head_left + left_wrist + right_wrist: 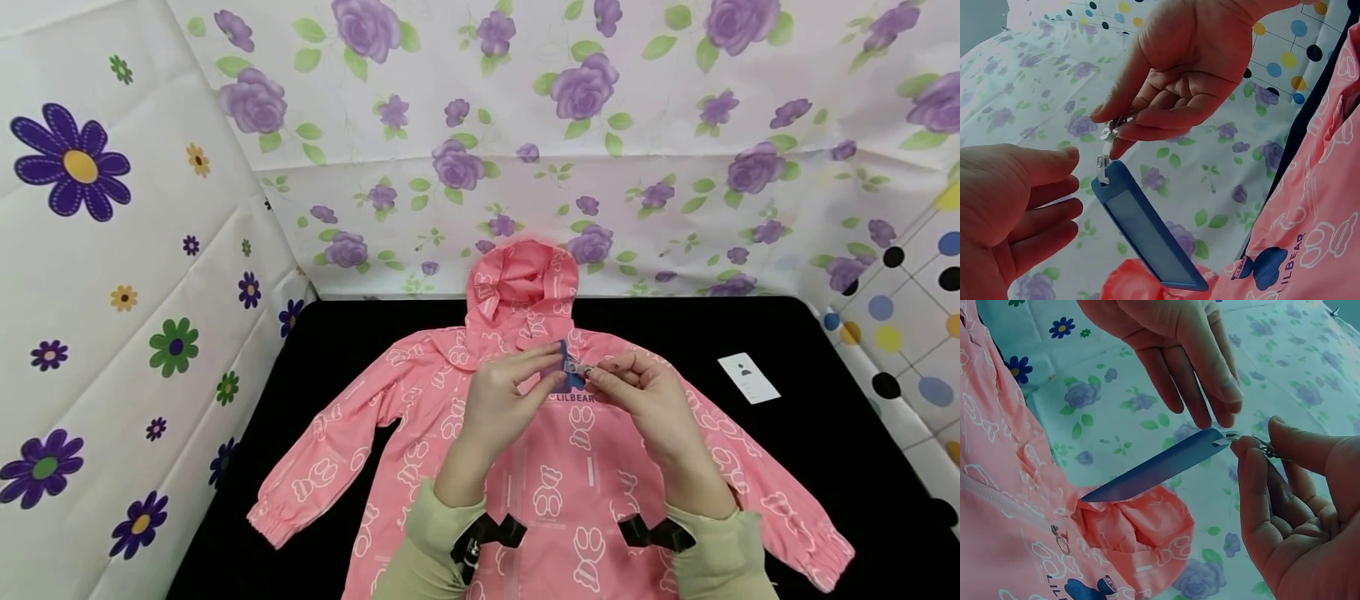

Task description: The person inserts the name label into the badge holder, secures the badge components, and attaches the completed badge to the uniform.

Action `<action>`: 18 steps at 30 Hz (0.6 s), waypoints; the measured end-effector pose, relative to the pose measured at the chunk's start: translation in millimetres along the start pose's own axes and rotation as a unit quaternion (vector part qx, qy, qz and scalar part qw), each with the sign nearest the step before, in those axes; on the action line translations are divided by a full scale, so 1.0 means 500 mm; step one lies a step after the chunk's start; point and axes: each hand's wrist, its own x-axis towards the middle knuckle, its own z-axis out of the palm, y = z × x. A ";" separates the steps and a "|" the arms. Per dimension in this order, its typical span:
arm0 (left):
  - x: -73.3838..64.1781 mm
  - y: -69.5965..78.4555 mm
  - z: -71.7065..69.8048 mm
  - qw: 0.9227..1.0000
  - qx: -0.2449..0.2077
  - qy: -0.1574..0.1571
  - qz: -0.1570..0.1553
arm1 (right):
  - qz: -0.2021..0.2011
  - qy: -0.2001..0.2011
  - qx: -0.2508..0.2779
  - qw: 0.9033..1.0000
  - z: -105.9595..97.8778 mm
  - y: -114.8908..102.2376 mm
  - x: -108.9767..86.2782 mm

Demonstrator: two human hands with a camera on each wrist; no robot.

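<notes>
My right hand pinches the metal clip of a blue badge holder between thumb and fingers. From the clip's short clear strap the holder hangs at a slant, its window pane blank. Beside it is my left hand, fingers loosely bent and thumb extended; in the right wrist view its fingertips are right at the holder's top end. Both hands are over the chest of a pink hooded jacket, near its blue bear print and lettering.
Spread out face up, the jacket has its sleeves angled to both sides on a black table. A white card with a person icon lies right of it. Flowered sheets stand behind and at the left; a dotted sheet stands at the right.
</notes>
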 end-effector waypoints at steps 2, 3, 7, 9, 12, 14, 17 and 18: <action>0.000 0.001 0.000 1.000 0.020 -0.007 0.007 | 0.003 0.006 0.009 1.000 0.003 -0.001 -0.001; 0.000 0.000 0.001 0.999 0.030 -0.011 0.010 | 0.003 0.008 0.009 1.000 0.005 -0.002 -0.001; -0.003 -0.001 0.004 0.998 0.052 -0.024 0.005 | -0.002 0.016 0.011 1.000 0.011 -0.004 -0.002; -0.004 -0.002 0.006 0.998 0.058 -0.023 0.000 | -0.006 0.015 0.010 1.000 0.012 -0.003 -0.002; -0.003 -0.001 0.008 0.998 0.056 -0.019 0.001 | -0.013 0.008 0.006 1.000 0.011 -0.003 -0.003; -0.004 0.000 0.009 0.998 0.053 -0.017 0.003 | -0.018 -0.001 0.007 1.000 0.011 -0.004 -0.004; -0.004 0.001 0.010 0.999 0.050 -0.015 0.003 | -0.025 -0.014 0.002 1.000 0.012 -0.005 -0.005; -0.005 0.000 0.011 0.999 0.050 -0.014 0.003 | -0.027 -0.019 0.002 0.999 0.012 -0.006 -0.005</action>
